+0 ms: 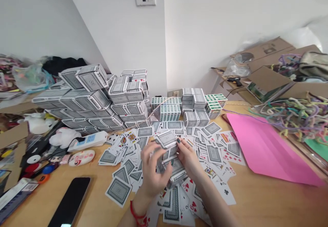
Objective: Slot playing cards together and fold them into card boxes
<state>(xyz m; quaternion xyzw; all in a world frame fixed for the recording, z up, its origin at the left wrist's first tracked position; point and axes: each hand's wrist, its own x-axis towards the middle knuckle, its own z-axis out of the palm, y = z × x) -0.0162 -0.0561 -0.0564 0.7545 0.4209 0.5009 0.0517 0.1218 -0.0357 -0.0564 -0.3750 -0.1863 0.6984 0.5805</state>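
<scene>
A block built from folded playing cards (176,169) is between my hands, above the loose cards. It has a patterned grey-backed lower part, and a raised upper piece (167,139) is tilted on top. My left hand (152,169) curls around its left side, with the thumb at the front and the fingers bent near the upper edge. From the right, my right hand (189,157) grips the upper piece with thumb and fingers. Loose playing cards (119,191) lie under and around both hands, some face up. The fingers hide part of the block's middle.
Stacked card blocks (87,100) stand at the back left, with more grey blocks (196,117) and green card boxes (170,112) behind. A phone (70,201) and power strip (88,140) lie left. Pink paper (266,148) and pipe cleaners (302,114) are right.
</scene>
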